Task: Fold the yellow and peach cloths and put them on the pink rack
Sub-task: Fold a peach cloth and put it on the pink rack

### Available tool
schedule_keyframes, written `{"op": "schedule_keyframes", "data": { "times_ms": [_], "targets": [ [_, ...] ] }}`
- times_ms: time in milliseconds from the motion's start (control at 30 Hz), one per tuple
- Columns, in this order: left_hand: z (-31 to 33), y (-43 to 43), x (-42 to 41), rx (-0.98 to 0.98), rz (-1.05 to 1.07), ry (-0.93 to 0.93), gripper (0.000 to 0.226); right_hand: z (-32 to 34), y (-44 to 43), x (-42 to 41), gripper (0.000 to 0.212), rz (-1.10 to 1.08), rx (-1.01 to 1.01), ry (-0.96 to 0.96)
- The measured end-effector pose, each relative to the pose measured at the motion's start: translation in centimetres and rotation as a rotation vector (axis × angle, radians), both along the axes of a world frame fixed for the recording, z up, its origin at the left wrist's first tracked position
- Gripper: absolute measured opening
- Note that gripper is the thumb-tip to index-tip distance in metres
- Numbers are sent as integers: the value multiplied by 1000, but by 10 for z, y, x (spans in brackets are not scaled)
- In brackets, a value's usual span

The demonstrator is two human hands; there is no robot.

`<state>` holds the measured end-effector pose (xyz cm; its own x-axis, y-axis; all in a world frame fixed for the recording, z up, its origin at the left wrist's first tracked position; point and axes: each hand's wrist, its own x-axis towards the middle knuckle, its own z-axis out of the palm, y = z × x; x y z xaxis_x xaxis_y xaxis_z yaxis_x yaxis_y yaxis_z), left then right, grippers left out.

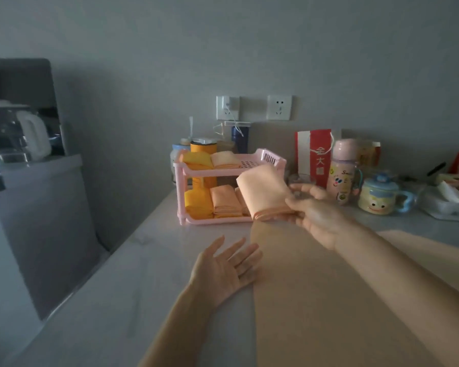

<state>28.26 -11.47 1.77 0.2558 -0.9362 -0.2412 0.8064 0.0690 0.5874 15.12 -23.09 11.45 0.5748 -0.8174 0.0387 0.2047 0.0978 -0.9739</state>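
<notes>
Scanning from the left, a glass kettle is seen on a grey cabinet, well away from the action. Next comes the left hand, held spread with the palm up and nothing in it, low over the counter, its fingertips at the edge of the flat peach cloth.

Further along, the pink rack is already pretty well stocked. On the top shelf a folded yellow cloth and a folded pale peach cloth are laid side by side, with the right part of that shelf left bare. On the bottom shelf another yellow one and a folded peach stack are parked; more could be tucked behind what's being held, but that bit is blocked, so it can't be told for sure.

Just right of that, a folded peach cloth is pinched at its lower edge by the right hand and held up in front of the rack's right side, not yet set down.

So most of the job looks done: this one is to be shelved, probably in the free top spot, and the big flat cloth spread over the counter is yet to be folded. Bottles and a duck mug are lined up at the far right.
</notes>
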Motion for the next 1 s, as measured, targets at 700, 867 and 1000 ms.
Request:
{"op": "schedule_keyframes", "data": {
  "times_ms": [700,867,1000],
  "targets": [
    [-7,-12,16,-8,-21,142,53,40,-118,168,27,-515,-1226,1066],
    [-9,-11,16,11,-17,90,49,32,-111,165,22,-239,-1335,1056],
    [-12,-10,17,18,-2,68,43,33,-91,145,33,-85,-1248,937]
  ]
}}
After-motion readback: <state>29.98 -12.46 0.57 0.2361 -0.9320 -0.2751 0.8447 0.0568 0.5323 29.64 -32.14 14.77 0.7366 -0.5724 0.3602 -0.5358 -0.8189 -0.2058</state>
